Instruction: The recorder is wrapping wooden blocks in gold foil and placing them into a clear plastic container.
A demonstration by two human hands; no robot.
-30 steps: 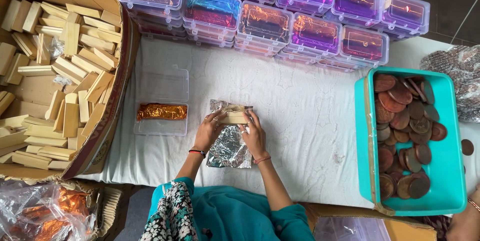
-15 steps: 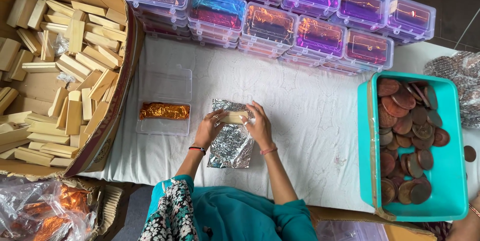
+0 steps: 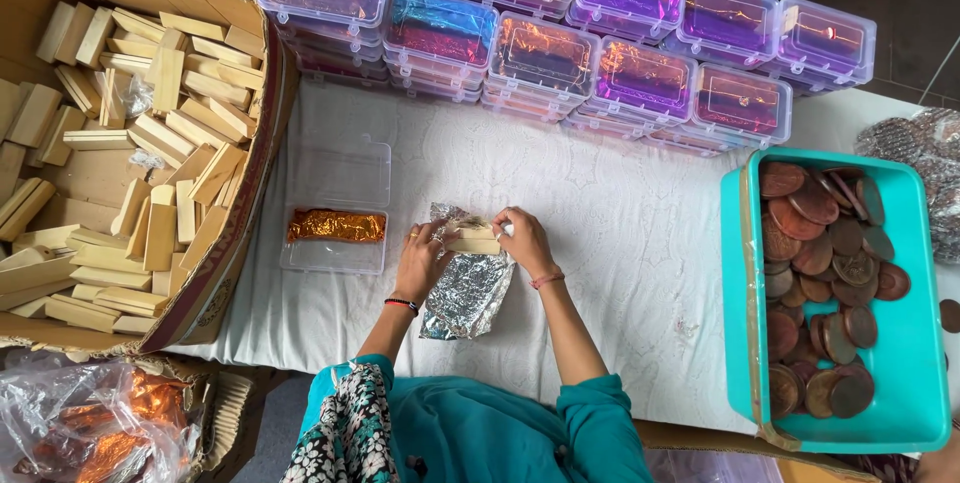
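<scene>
Surface: a white cloth-covered table is carrying the work, directly below the head camera.
Work piece: a pale wooden block is lying on a silver foil sheet, pinched between both hands at its two ends.
Left hand: fingers are closing on the block's left end and the foil edge.
Right hand: fingers are gripping the right end.
Technique: judged best by keeping the block square to the foil and pulling the sheet taut while folding, so no creases form.
Left clearance: an open clear plastic case holding an orange-foiled piece is sitting just beside the left hand; the cardboard box of blocks lies beyond.
Right clearance: bare cloth, then the teal tub of copper discs, well apart.
Far edge: stacked lidded cases are bounding the space ahead.
</scene>
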